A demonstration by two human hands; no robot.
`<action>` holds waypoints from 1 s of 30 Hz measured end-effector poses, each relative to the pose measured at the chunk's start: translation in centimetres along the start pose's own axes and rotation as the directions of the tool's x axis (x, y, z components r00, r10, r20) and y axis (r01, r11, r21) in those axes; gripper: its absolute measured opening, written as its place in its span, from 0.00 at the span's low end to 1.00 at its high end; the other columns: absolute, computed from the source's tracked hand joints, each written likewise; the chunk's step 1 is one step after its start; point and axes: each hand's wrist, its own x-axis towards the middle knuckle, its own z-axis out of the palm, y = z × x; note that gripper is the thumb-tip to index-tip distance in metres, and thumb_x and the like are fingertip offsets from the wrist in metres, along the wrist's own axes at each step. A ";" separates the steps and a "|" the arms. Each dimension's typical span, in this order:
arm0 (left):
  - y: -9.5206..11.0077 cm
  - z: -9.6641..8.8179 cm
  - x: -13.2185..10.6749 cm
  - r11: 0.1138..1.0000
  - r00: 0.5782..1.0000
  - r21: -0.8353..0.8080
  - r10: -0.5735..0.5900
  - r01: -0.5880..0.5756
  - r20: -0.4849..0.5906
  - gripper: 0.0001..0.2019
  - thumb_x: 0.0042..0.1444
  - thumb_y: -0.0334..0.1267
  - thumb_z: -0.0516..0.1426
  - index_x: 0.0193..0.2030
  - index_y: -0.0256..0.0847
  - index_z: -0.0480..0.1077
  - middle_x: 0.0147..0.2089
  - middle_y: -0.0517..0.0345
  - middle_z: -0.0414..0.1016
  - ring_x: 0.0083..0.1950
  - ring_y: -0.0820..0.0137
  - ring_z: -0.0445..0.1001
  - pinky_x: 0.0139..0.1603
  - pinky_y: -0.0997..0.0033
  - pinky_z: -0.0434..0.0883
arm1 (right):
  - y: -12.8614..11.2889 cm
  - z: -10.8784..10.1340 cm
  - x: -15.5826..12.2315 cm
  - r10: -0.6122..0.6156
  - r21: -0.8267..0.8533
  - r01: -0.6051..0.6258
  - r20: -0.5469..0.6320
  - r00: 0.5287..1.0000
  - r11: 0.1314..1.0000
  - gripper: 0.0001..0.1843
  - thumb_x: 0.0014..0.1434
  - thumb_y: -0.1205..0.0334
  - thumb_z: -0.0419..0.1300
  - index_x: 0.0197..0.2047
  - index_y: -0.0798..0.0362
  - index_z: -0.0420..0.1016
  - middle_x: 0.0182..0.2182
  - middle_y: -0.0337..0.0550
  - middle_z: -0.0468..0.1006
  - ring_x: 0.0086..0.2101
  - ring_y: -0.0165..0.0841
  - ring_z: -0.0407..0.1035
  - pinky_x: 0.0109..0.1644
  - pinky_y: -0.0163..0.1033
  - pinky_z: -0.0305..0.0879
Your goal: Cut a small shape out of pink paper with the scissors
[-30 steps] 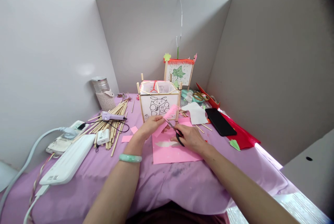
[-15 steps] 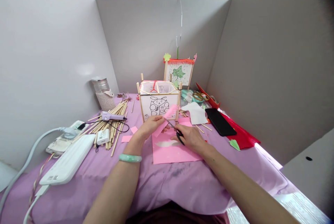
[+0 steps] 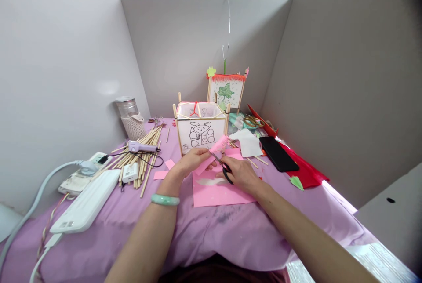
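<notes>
My left hand [image 3: 191,162] pinches a strip of pink paper [image 3: 212,153] with a fringed far end, held just above the table. My right hand [image 3: 240,175] grips small black-handled scissors [image 3: 221,165], whose blades meet the strip's edge. Both hands hover over a pink paper sheet [image 3: 217,190] that lies on the purple cloth [image 3: 231,230]. Right behind the hands stands a stick-framed paper lantern [image 3: 200,129] with a rabbit drawing.
A second lantern [image 3: 227,89] with a green leaf stands further back. Wooden sticks [image 3: 145,153], a purple glue gun [image 3: 141,146], a power strip [image 3: 87,206] and a jar [image 3: 130,118] lie left. A black phone [image 3: 278,153], white paper [image 3: 247,142] and red paper [image 3: 306,171] lie right. Grey partitions enclose the desk.
The pink strip has tilted and dropped slightly, its fringed end now lower in front of the lantern. Both hands stay almost in the same place.
</notes>
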 end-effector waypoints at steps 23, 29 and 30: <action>-0.1 -0.3 0.1 1.000 0.991 -0.011 -0.018 0.017 -0.136 0.12 0.52 0.43 0.56 0.29 0.34 0.70 0.31 0.50 0.77 0.26 0.74 0.71 0.28 0.73 0.68 | 0.1 -0.8 0.2 0.083 -0.018 -0.083 0.037 0.996 0.996 0.16 0.54 0.49 0.60 0.43 0.48 0.70 0.33 0.39 0.78 0.32 0.32 0.71 0.31 0.32 0.53; -0.3 -0.7 0.6 0.999 0.946 -0.014 0.029 -0.035 -0.322 0.11 0.51 0.43 0.55 0.30 0.35 0.67 0.31 0.49 0.77 0.25 0.73 0.71 0.27 0.72 0.68 | 1.8 -2.6 -0.1 0.225 0.003 -0.233 0.244 0.943 0.973 0.27 0.46 0.57 0.65 0.49 0.48 0.65 0.36 0.39 0.77 0.33 0.34 0.71 0.29 0.31 0.53; -0.2 -0.6 0.6 0.999 0.942 -0.016 0.037 -0.044 -0.334 0.11 0.51 0.43 0.55 0.29 0.36 0.67 0.30 0.50 0.76 0.24 0.73 0.70 0.27 0.72 0.68 | 2.0 -2.9 -0.2 0.205 0.022 -0.219 0.278 0.939 0.975 0.27 0.46 0.58 0.65 0.49 0.47 0.65 0.36 0.40 0.77 0.34 0.34 0.71 0.30 0.32 0.54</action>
